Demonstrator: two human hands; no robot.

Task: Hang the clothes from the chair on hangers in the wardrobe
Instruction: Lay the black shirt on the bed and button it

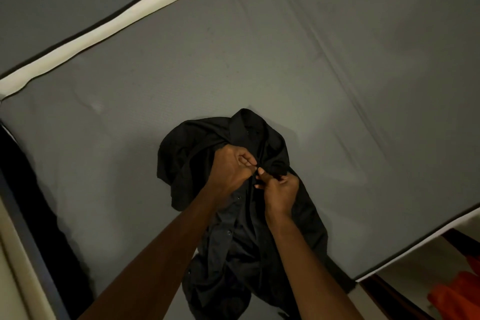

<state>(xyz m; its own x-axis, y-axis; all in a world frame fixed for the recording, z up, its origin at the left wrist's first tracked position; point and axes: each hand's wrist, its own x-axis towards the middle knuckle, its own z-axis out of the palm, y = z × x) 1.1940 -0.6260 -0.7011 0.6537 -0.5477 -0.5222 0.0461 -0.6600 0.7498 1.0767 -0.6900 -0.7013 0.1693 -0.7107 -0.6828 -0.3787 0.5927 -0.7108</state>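
Both hands meet at the shirt's front: left hand (230, 166) and right hand (279, 191) each pinch the button strip just below the collar. That black shirt (233, 228) hangs against the wardrobe's grey fabric wall (311, 60). It looks soft, light and floppy; best held by collar or shoulders. No readable writing.

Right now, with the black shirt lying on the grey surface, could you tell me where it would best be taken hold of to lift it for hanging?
Probably at the collar, coming from the far end. The black shirt lies lengthwise with the collar away from the person, and it looks like the firmest folded edge. The left hand and right hand pinch the front opening just below it.
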